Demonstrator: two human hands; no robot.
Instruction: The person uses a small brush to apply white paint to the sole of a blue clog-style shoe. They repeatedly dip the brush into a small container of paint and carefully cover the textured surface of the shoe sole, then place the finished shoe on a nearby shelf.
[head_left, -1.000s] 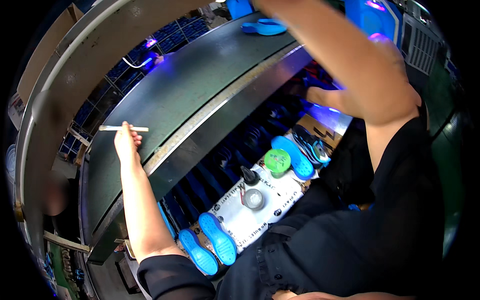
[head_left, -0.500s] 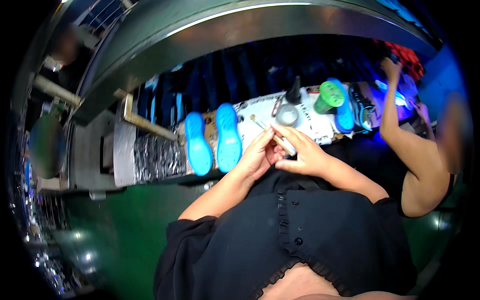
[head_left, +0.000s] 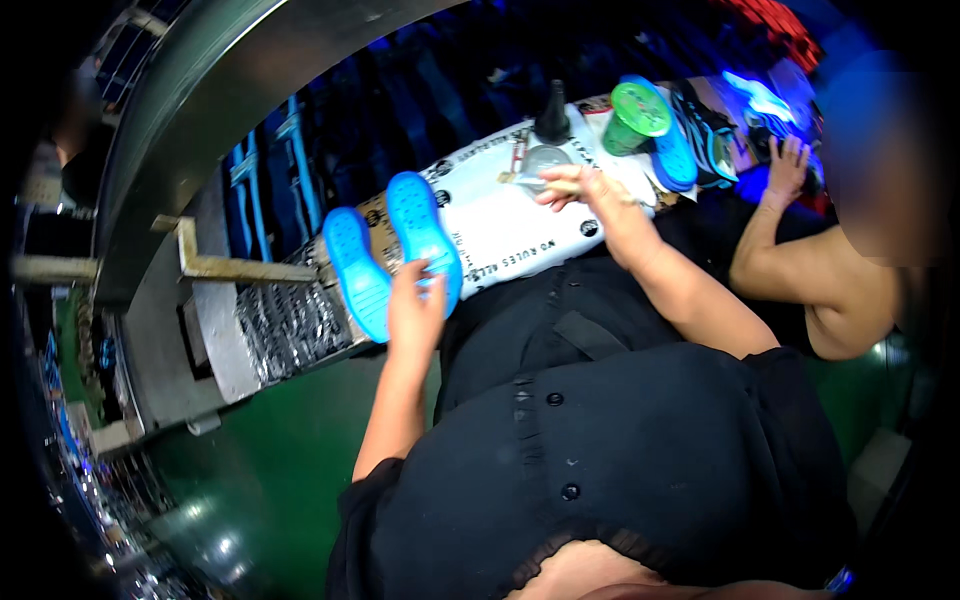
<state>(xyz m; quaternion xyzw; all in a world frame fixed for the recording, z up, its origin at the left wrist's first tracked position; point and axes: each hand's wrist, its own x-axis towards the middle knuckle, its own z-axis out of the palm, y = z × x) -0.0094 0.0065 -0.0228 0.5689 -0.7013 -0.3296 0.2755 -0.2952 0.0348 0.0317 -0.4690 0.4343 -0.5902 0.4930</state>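
A pair of blue shoe soles lies on the bench: a left sole (head_left: 352,262) and a right sole (head_left: 420,222), toes pointing away from me. My left hand (head_left: 413,305) is over the near half of the right sole, fingers apart and seeming to touch its surface. In my right hand (head_left: 600,200) is a small brush (head_left: 512,179), pinched between the fingers, its pale bristles pointing left. The brush passes in front of a clear round jar (head_left: 546,163); whether its tip touches anything I cannot tell.
White printed sheeting (head_left: 500,225) covers the bench top. Beyond the jar stand a black nozzle bottle (head_left: 553,118) and a green lidded cup (head_left: 636,118), with another blue sole (head_left: 674,160) and a dark shoe upper (head_left: 704,140) farther right. A co-worker's hand (head_left: 788,168) is at the right.
My hands have parted: the left went left and down onto the right sole, the right moved up towards the jar with the brush. The view has turned, and the co-worker's hand has come lower.
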